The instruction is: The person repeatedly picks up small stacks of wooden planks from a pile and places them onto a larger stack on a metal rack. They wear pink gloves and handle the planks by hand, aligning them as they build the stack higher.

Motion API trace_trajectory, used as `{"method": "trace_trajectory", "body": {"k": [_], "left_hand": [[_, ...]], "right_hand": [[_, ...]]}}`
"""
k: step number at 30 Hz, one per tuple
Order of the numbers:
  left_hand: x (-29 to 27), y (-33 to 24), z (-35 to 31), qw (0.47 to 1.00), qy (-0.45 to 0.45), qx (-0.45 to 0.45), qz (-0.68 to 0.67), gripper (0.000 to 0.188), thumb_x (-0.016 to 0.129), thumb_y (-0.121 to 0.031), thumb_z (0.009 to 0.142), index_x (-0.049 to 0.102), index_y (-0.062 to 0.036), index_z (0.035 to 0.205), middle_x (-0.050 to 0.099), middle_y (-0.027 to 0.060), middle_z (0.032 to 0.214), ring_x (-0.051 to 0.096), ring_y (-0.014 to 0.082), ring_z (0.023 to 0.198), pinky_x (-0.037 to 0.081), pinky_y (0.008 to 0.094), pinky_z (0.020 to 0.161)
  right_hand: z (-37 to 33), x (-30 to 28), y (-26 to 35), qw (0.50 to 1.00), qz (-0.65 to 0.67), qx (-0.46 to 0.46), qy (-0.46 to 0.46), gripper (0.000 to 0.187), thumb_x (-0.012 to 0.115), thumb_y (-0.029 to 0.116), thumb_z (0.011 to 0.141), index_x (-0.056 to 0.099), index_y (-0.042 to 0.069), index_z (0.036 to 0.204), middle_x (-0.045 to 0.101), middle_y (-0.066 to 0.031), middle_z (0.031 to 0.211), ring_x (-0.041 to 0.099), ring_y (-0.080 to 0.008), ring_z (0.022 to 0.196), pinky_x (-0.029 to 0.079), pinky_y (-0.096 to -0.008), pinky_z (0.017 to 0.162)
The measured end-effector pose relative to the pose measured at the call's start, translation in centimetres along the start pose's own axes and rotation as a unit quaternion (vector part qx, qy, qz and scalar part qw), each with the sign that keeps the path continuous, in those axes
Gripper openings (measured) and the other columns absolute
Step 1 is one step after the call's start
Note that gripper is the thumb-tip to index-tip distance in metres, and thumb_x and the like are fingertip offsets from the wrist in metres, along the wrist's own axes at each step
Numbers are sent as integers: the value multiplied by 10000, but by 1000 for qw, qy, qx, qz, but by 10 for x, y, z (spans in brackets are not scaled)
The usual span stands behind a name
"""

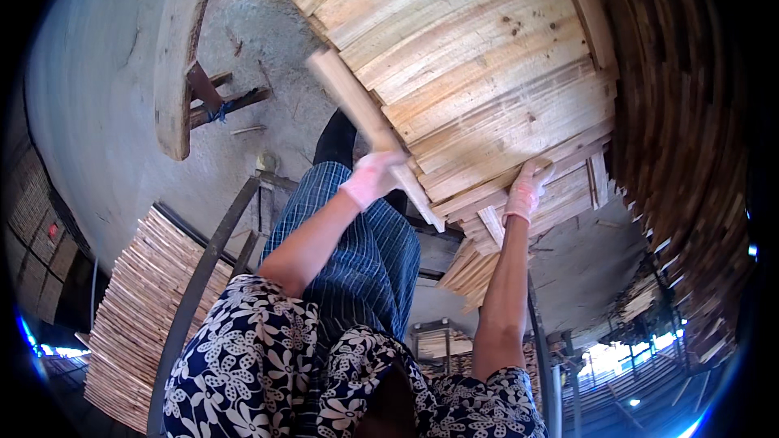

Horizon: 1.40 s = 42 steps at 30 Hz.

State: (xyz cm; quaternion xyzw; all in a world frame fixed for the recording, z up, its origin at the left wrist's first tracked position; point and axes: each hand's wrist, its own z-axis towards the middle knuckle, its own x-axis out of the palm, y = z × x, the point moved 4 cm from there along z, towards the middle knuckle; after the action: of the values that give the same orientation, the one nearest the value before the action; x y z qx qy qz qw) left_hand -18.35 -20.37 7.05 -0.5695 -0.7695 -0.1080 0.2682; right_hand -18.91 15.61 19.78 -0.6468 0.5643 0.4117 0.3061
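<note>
A broad layer of pale wooden boards [479,57] lies side by side in front of me, some with dark knots. My left hand [375,178], in a whitish-pink glove and slightly blurred, is closed around a narrow wooden slat [349,97] that runs along the left side of the boards. At the near edge, my right hand [529,188], gloved alike, grips the outermost board [479,204], its fingers over the top. Below that edge, more boards and short crosspieces [491,223] show.
Tall stacked slats [673,97] rise close on the right. A wooden trestle [174,73] stands on the concrete floor [122,138] at far left. Another slat stack [154,300] sits at lower left, behind a dark metal frame [203,276]. Loose slats [471,272] lie beneath the boards.
</note>
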Motion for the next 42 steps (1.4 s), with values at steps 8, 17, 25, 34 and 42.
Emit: {"method": "trace_trajectory", "body": {"k": [8, 17, 25, 34, 42], "left_hand": [[49, -37, -37, 980, -80, -96, -154, 627, 679, -7, 901, 396, -82, 1456, 492, 196, 1436, 478, 463, 1332, 328, 808, 1028], [-40, -107, -6, 987, -97, -71, -104, 655, 741, -69, 876, 405, -12, 1436, 457, 254, 1467, 502, 510, 1277, 317, 827, 1016], [48, -145, -10, 996, -75, 5, -46, 830, 746, -57, 852, 242, -140, 1506, 509, 178, 1355, 560, 444, 1221, 428, 797, 925], [69, -191, -72, 987, 149, 18, -61, 635, 785, -58, 759, 538, -65, 1345, 652, 147, 1253, 634, 314, 1152, 528, 474, 995], [97, -267, -44, 685, -199, 280, 642, 590, 711, -159, 840, 458, -41, 1361, 574, 174, 1232, 610, 313, 1129, 505, 403, 975]], "right_hand": [[1, -18, -8, 994, -32, -77, 69, 873, 593, 481, 929, 167, 176, 1627, 334, -358, 1539, 428, -504, 1353, 390, -505, 1094], [-27, -8, -48, 996, -30, -71, 47, 861, 564, 430, 969, 75, 205, 1641, 263, -300, 1608, 382, -458, 1414, 351, -487, 1145], [-94, -19, 58, 924, -153, -348, 35, 663, 600, 352, 991, 362, 94, 1554, 460, -231, 1498, 401, -434, 1404, 367, -494, 1141], [-226, 55, 81, 809, 3, -516, 281, 840, 773, 173, 820, 343, 131, 1541, 532, -236, 1272, 595, -441, 1101, 545, -505, 860], [-149, 69, 153, 793, -220, -561, -88, 676, 678, 145, 797, 516, 279, 1440, 569, -141, 1236, 593, -351, 1062, 502, -507, 855]]}}
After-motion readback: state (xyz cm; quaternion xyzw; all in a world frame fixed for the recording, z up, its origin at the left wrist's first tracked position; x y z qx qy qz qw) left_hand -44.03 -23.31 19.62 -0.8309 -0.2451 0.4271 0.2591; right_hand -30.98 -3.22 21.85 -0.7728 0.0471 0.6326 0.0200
